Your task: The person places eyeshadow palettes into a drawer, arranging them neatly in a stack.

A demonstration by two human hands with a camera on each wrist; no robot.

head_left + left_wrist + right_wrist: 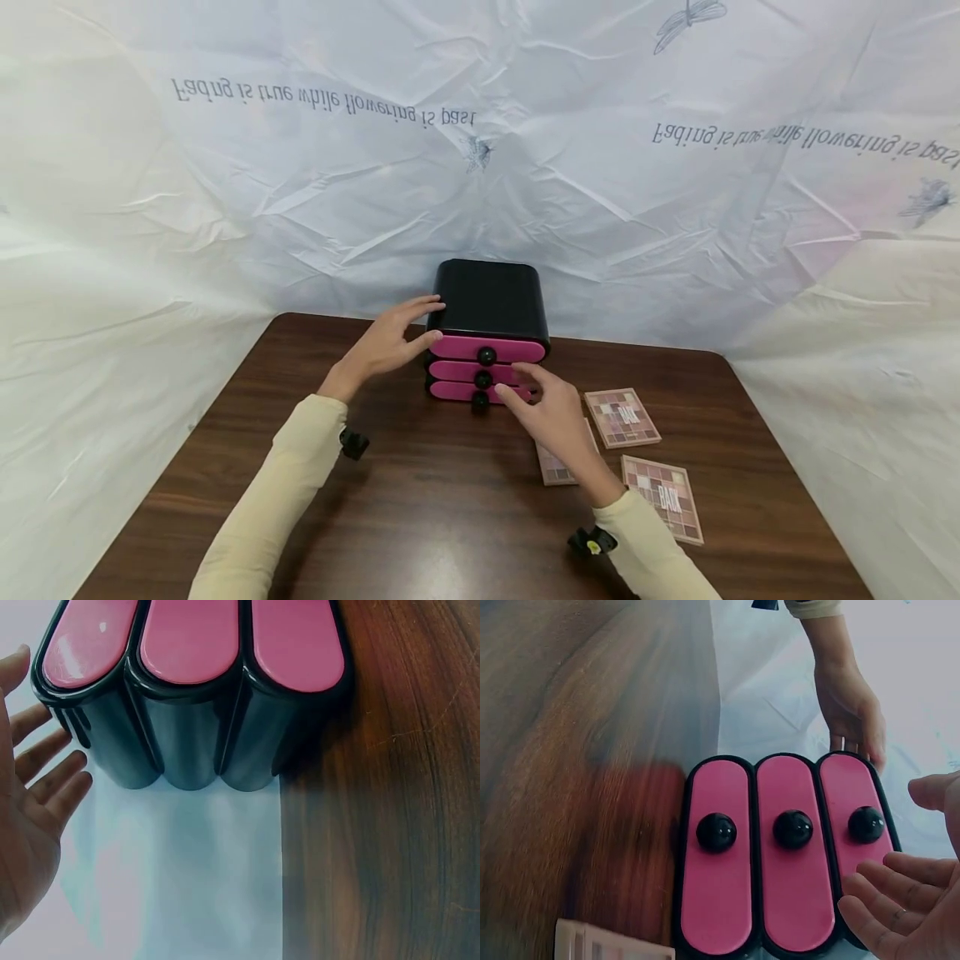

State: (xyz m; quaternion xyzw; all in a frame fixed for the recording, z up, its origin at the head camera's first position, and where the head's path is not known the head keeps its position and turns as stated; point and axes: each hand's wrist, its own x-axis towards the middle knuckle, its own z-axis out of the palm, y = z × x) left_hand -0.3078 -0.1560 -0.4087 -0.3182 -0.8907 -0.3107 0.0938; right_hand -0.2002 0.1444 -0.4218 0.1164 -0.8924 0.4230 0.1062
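A black three-tier drawer box with pink drawer fronts and round black knobs stands at the back of the table. All three drawers look pushed in. My left hand is at the box's upper left side, fingers extended, fingertips right at its edge; the left wrist view shows the palm facing the side wall. In front of the drawer fronts, toward the right, my right hand hovers with thumb and fingers spread and nothing between them.
Three square palettes lie to the right on the brown wooden table: one palette near the box, another palette closer, and a third palette partly under my right forearm. A white printed sheet hangs behind and at both sides.
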